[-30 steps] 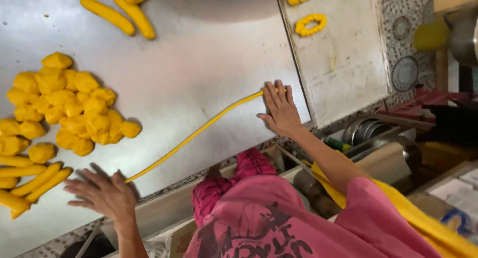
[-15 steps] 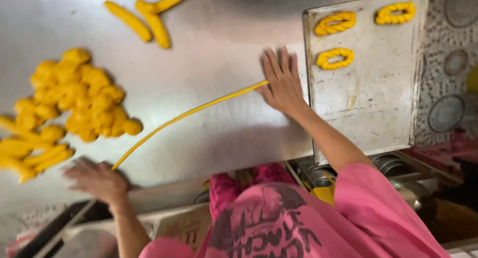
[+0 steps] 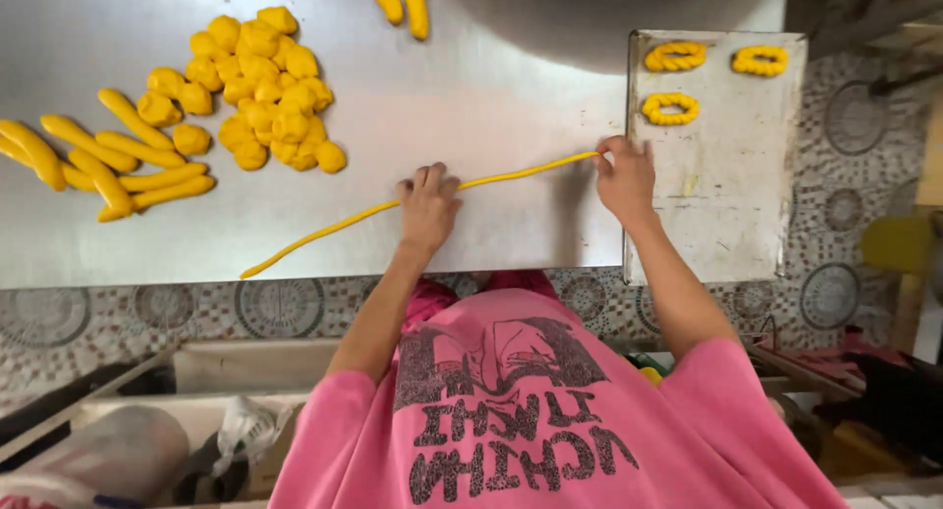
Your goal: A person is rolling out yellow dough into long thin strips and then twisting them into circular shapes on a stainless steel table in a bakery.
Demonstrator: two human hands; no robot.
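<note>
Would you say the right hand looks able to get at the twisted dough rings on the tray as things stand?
Probably yes: the right hand rests at the tray edge, just below the nearest dough ring, with only bare metal between them.

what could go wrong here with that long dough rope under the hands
The dough rope is long and thin; with the left hand pressing its middle and the right hand at its end, it might tear or thin unevenly. Its free end lies near the table's front edge and could slip off.
</note>
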